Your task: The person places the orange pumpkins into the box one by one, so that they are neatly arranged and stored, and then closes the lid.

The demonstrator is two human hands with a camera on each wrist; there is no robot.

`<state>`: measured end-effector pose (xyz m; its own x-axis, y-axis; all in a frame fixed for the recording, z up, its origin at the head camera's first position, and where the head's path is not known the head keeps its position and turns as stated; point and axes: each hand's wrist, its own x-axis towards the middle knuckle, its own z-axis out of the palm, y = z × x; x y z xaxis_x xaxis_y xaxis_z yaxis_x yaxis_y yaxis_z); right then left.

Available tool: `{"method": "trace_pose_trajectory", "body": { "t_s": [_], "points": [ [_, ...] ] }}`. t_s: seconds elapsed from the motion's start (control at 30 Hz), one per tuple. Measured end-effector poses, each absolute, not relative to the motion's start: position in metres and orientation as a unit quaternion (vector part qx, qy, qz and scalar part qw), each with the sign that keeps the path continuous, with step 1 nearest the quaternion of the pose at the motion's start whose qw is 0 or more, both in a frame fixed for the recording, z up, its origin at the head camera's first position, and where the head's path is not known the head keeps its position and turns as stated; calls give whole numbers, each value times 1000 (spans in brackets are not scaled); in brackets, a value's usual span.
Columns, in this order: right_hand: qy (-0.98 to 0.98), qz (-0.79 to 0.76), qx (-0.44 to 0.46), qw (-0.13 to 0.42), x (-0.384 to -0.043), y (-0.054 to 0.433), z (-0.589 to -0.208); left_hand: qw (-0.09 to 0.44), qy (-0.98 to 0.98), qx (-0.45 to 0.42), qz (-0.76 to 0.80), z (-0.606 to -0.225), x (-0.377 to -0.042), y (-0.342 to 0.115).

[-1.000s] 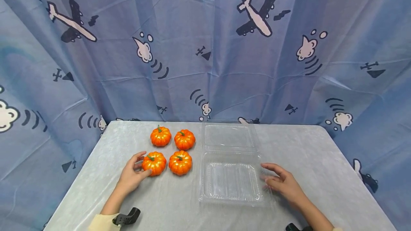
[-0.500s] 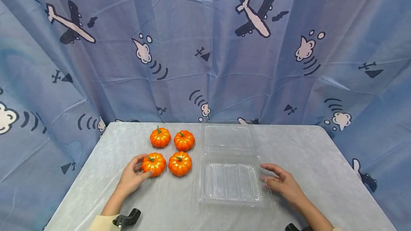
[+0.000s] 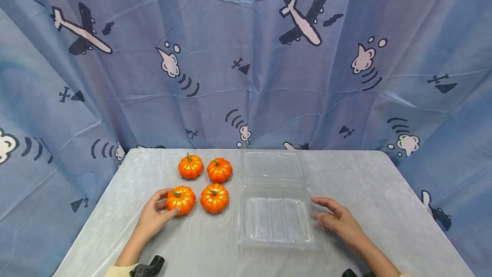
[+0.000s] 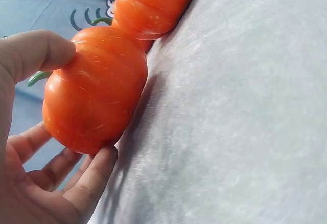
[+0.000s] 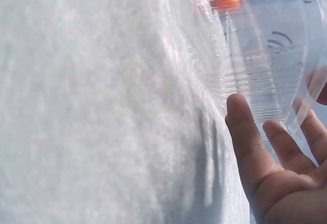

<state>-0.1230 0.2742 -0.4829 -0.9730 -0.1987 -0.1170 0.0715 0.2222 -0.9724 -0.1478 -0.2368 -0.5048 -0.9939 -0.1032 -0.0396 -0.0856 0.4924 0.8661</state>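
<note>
My left hand (image 3: 151, 219) grips the front-left small orange pumpkin (image 3: 181, 201), which has a green stem. In the left wrist view the thumb presses the upper part of this pumpkin (image 4: 97, 88), and the fingers reach under its opposite side. Beside the right wall of a clear plastic clamshell box (image 3: 276, 221) is my right hand (image 3: 342, 223), its fingers loosely extended. Seen from the right wrist, the fingertips (image 5: 239, 106) are right at the ribbed wall of the box (image 5: 255, 75). The box lies unfolded, lid (image 3: 273, 166) toward the back.
Three more pumpkins sit nearby: one at back left (image 3: 190, 166), one at back right (image 3: 219, 170) and one at front right (image 3: 214, 198). Everything stands on a pale cloth-covered table (image 3: 353, 170). A blue printed curtain (image 3: 215, 54) hangs behind it.
The left hand's thumb and fingers have closed in on the front-left pumpkin, which has shifted slightly left, away from its neighbour. The right hand stays at the box. The head view has tilted slightly.
</note>
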Motion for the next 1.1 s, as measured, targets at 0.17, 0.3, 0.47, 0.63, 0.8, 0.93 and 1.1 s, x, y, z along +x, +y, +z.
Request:
{"method": "trace_pose_trajectory", "body": {
  "t_s": [0.17, 0.3, 0.47, 0.63, 0.8, 0.93, 1.1],
  "points": [
    [777, -617, -21, 123, -124, 274, -483, 25, -864, 48, -501, -498, -145, -239],
    [780, -612, -2, 130, -125, 274, -483, 39, -867, 46, -495, -490, -144, -239],
    [780, -613, -3, 128, -124, 273, -482, 43, -873, 55, -483, -482, -145, -237],
    [780, -613, 0, 123, -124, 273, -481, 50, -868, 47, -491, -476, -145, -232],
    [781, -614, 0, 120, -124, 273, -481, 52, -859, 26, -508, -468, -143, -224],
    [781, -614, -2, 113, -124, 273, -483, 52, -850, 8, -525, -459, -141, -216],
    [777, -620, -3, 107, -124, 273, -484, 55, -842, -20, -537, -451, -140, -207]
  ]
}}
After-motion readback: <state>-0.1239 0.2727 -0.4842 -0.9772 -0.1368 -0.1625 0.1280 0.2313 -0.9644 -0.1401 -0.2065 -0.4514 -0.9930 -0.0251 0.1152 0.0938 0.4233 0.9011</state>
